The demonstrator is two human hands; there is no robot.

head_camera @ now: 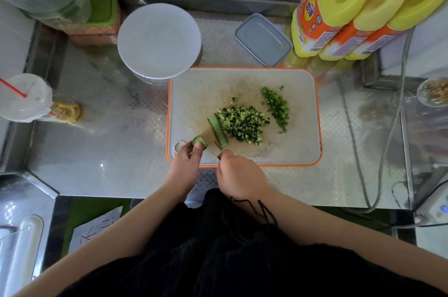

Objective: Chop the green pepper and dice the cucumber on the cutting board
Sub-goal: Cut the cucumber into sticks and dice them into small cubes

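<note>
Left hand (188,155) pinches a cucumber end (200,142); right hand (238,175) grips the knife (194,130) beside it.

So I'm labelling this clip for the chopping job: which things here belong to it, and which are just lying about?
In the job: cutting board, diced cucumber, chopped green pepper, cucumber strip, cucumber end held by the left hand, knife in the right hand.

Lying about: white round lid, grey lidded box, yellow bottles, cup with straw.
</note>
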